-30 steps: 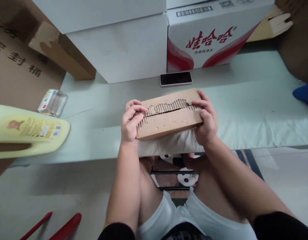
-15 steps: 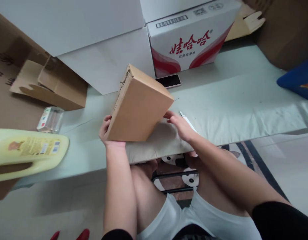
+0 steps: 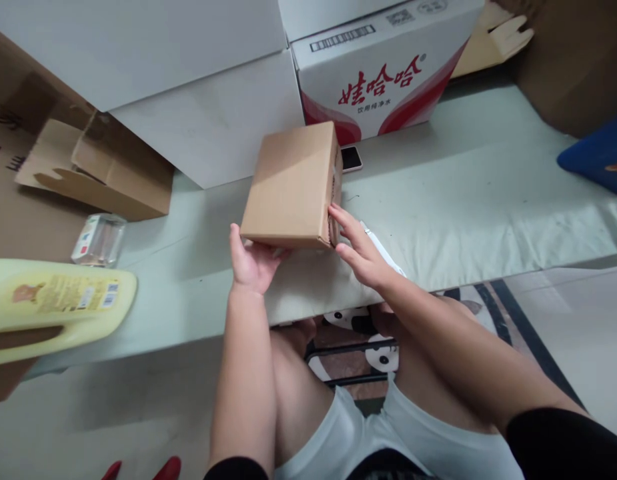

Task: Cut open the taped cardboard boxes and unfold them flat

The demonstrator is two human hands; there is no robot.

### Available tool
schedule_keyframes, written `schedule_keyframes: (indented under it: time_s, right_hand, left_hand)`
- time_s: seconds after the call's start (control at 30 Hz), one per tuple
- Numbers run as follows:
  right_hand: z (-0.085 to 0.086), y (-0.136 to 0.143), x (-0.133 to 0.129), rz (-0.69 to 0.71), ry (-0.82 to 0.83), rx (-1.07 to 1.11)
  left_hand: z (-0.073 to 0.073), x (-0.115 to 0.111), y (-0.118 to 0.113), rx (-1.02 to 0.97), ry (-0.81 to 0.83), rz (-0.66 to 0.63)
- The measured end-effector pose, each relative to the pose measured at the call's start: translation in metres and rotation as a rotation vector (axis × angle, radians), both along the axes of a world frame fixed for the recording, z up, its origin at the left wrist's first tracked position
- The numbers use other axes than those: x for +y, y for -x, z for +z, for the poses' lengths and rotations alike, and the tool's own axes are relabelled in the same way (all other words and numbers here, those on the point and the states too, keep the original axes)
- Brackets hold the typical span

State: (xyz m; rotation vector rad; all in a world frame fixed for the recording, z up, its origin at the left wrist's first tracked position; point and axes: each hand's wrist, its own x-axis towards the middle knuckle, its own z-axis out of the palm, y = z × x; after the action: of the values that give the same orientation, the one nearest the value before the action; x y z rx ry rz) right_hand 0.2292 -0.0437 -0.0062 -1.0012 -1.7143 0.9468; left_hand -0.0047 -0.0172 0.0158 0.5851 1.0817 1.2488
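A plain brown cardboard box [image 3: 288, 183] is held tilted above the cloth-covered surface. My left hand [image 3: 255, 263] supports it at the lower left corner, thumb up beside the edge and fingers underneath, partly hidden. On the other side, my right hand [image 3: 361, 247] presses its fingers to the right end, where a rough torn seam shows. Just beyond that hand lies a slim white tool [image 3: 382, 250], its kind unclear. Behind the box a phone [image 3: 352, 158] with a dark screen is partly covered.
White cartons [image 3: 213, 127] and a red-and-white drinking water carton [image 3: 368, 93] stand along the back. To the left are an opened cardboard box [image 3: 123, 173], a small clear package [image 3: 99, 240] and a yellow jug [image 3: 98, 293]. A blue container [image 3: 595, 160] stands far right.
The box has turned, so its torn seam now faces right instead of left. My left hand has shifted under its lower edge, and my right hand has come against its right end.
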Motion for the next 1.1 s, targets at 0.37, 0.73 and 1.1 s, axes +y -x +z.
schedule_keyframes:
  time_s: [0.37, 0.73, 1.1]
  right_hand:
    - [-0.005, -0.004, 0.005, -0.108, -0.164, 0.093]
    - [0.002, -0.001, 0.006, -0.310, -0.094, 0.255]
    - [0.021, -0.004, -0.018, 0.076, 0.049, 0.208]
  left_hand:
    - [0.003, -0.004, -0.002, 0.092, 0.204, -0.083]
    - [-0.001, -0.012, -0.016, 0.701, 0.275, -0.425]
    - [0.006, 0.006, 0.001, 0.436, -0.534, 0.393]
